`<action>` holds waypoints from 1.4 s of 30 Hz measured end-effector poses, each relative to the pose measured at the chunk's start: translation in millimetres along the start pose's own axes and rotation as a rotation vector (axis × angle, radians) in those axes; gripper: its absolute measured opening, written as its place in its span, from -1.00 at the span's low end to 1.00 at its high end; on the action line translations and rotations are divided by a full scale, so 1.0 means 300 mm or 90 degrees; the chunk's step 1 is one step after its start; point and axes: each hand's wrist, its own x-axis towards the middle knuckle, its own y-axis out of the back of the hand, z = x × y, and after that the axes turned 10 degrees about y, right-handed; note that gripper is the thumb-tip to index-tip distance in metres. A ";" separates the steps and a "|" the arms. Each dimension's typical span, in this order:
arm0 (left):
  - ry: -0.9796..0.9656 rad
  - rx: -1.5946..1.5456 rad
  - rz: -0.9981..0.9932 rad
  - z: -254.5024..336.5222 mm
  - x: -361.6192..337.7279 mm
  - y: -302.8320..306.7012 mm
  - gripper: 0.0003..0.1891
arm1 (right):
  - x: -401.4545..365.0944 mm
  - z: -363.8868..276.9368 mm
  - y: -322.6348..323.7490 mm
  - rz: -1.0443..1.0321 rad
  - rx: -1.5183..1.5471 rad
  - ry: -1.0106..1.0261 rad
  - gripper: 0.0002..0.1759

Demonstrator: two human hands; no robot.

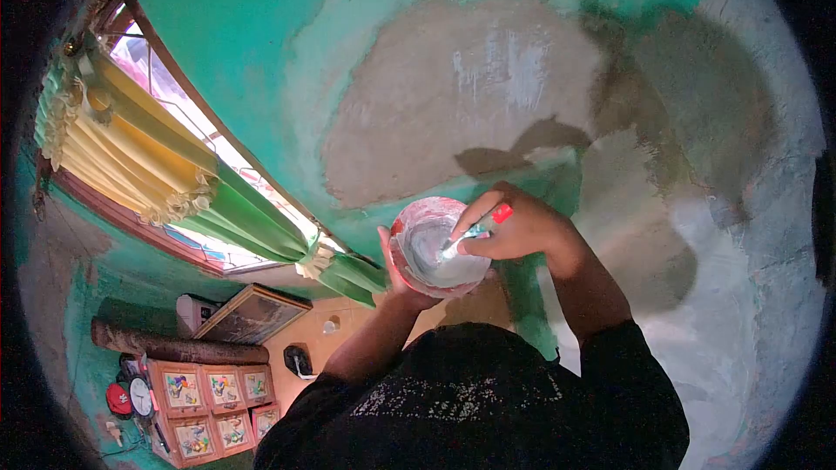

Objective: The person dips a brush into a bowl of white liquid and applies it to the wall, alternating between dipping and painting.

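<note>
A green wall (235, 60) bears a broad grey-brown bare patch (401, 95) with pale streaks. Daylight enters at left through a window (165, 91) hung with a yellow and green curtain (131, 135). Near the tan floor (353, 322), a dark roll (178, 344) lies between a framed picture (252, 315) and a cabinet (204, 413) with decorated panels.

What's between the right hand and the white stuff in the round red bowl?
A thin, red-ended tool. The head view shows the right hand holding it, its other end down at the greyish-white stuff inside the white-smeared, round red bowl.
</note>
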 end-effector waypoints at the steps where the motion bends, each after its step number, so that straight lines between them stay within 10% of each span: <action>1: -0.011 -0.006 0.030 0.001 0.001 -0.007 0.24 | 0.001 -0.003 0.008 -0.028 0.030 0.006 -0.75; 9: -0.031 -0.040 0.071 0.002 0.008 -0.071 0.28 | 0.000 -0.014 0.021 -0.070 0.039 0.026 -0.76; 23: -0.071 0.023 -0.057 0.011 0.043 -0.072 0.24 | -0.161 0.377 -0.062 0.351 1.003 -0.099 -0.40; 39: -0.183 0.016 0.009 -0.004 0.032 -0.059 0.17 | -0.290 0.444 -0.117 0.646 0.987 0.000 -0.53; 42: -0.187 0.006 0.040 -0.002 0.014 -0.040 0.18 | -0.253 0.418 -0.093 0.827 0.842 -0.148 -0.49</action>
